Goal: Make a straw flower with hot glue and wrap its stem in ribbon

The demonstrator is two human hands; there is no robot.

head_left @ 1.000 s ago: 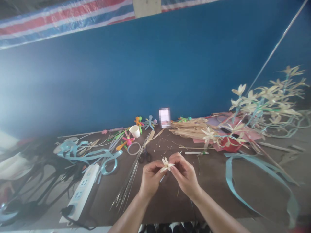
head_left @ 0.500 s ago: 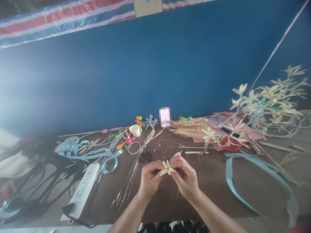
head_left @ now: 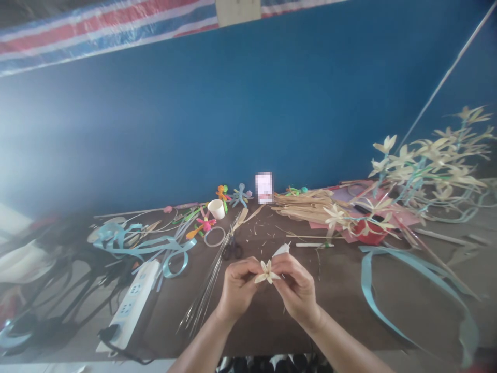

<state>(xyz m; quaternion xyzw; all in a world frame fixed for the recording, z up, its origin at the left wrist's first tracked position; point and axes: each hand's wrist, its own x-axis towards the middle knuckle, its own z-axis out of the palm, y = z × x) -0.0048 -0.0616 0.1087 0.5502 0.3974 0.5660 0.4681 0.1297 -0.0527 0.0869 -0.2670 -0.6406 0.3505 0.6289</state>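
Observation:
A small cream flower (head_left: 266,273) with several pointed petals faces me between both hands. My left hand (head_left: 241,284) pinches it from the left, thumb and forefinger closed at its edge. From the other side, my right hand (head_left: 297,285) grips the flower too, its fingertips at the petals. The stem is hidden behind the fingers. Just beyond my right fingers shows a white pointed thing (head_left: 282,249), perhaps a nozzle; whether the hand touches it I cannot tell. Dark scissors (head_left: 232,249) lie on the brown table (head_left: 256,336) beyond my left hand.
Thin metal wires (head_left: 205,290) and a white power strip (head_left: 132,305) lie on the left, near blue ribbon (head_left: 149,246) and a paper cup (head_left: 216,209). Dried husk strips (head_left: 303,204) lie at the back. Finished flowers (head_left: 430,150) stand at right, behind another blue ribbon (head_left: 367,282).
The flower has turned slightly in my fingers, its petals spread a little differently. Both hands stay nearly in place and keep their hold.

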